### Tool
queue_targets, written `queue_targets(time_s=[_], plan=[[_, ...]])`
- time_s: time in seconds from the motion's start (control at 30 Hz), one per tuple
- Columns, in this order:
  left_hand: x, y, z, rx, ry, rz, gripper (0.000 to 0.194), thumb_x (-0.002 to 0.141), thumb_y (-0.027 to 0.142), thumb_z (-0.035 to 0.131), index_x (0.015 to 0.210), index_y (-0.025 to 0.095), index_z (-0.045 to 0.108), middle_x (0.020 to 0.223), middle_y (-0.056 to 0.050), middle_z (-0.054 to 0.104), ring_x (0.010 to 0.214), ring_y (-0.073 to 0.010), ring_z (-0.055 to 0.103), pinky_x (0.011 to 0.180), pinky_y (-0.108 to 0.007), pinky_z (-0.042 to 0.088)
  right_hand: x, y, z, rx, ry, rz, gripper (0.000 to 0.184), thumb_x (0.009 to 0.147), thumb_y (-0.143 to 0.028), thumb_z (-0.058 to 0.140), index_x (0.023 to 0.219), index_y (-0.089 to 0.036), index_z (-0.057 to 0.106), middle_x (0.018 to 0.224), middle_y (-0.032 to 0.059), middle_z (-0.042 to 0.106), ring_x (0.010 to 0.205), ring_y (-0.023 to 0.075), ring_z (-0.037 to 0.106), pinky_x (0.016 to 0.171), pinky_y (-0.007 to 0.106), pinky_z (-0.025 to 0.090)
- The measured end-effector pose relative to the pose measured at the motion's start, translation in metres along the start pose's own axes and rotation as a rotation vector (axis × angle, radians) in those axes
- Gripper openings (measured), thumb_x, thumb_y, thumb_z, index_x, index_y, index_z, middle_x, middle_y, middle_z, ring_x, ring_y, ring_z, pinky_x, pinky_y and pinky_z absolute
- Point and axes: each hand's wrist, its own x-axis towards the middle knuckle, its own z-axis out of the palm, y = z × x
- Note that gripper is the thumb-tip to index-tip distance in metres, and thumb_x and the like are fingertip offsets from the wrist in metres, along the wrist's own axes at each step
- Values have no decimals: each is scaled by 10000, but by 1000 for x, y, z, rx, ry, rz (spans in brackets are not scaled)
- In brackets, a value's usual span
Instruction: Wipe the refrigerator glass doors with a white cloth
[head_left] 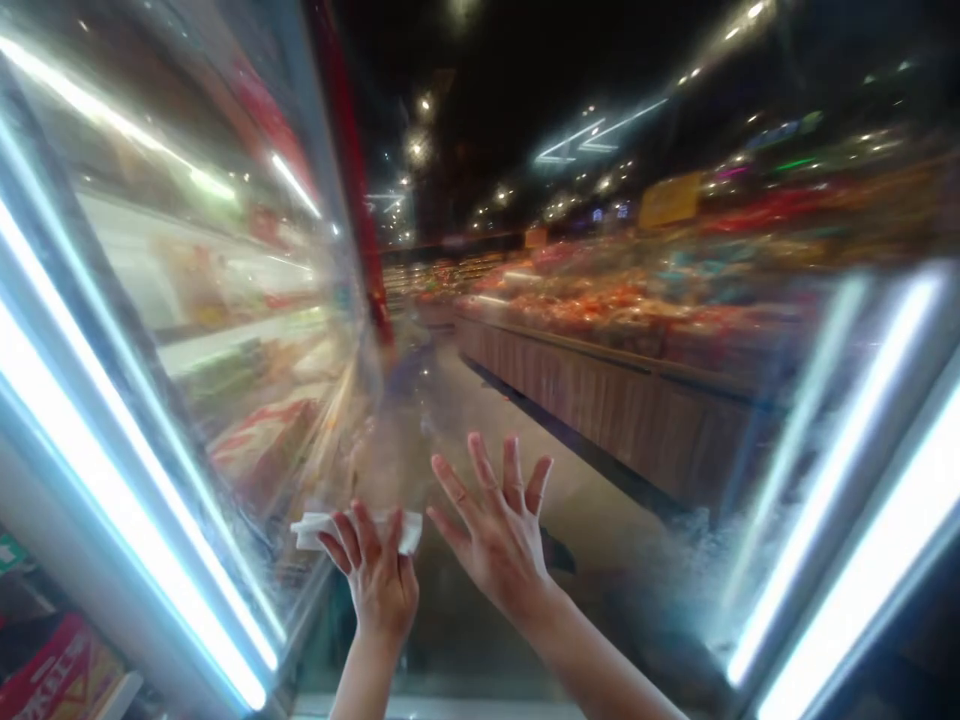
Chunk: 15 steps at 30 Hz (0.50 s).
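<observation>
My left hand [381, 570] presses a folded white cloth [313, 530], perhaps paper, lying flat behind its fingers. Both ends of the cloth stick out past the hand. To the right, my right hand [499, 540] is spread wide, its palm turned away from me, and holds nothing. It appears to rest flat on a clear pane, but the surface itself barely shows. The two hands are apart at about the same height.
Bright tube lights [127, 470] slant along the left, with more tubes [840, 470] on the right. Blurred stocked shelves [255, 330] stand left. A long wood-sided display counter [570, 390] runs beside the aisle floor [480, 400]. A red package [56, 670] sits at lower left.
</observation>
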Motion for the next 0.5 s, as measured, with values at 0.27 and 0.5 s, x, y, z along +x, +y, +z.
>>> queue_targets(time_s=[0.27, 0.5], plan=[[61, -64, -22, 18, 75, -167, 698, 1006, 232, 463, 1650, 326, 210, 1774, -50, -16, 1631, -351, -86, 1276, -709, -79, 0, -24, 15, 50, 10, 9, 796, 977, -390, 694, 1648, -407, 265, 1753, 6, 186, 1644, 321, 48, 1298, 694, 15], [-41, -61, -8, -23, 36, -156, 842, 943, 119, 498, 1623, 486, 162, 1765, 55, -19, 1631, -290, -84, 1295, -675, -80, -6, -35, 23, 20, -28, -9, 764, 976, -370, 680, 1641, -401, 304, 1746, 11, 229, 1636, 378, 28, 1259, 776, 19]])
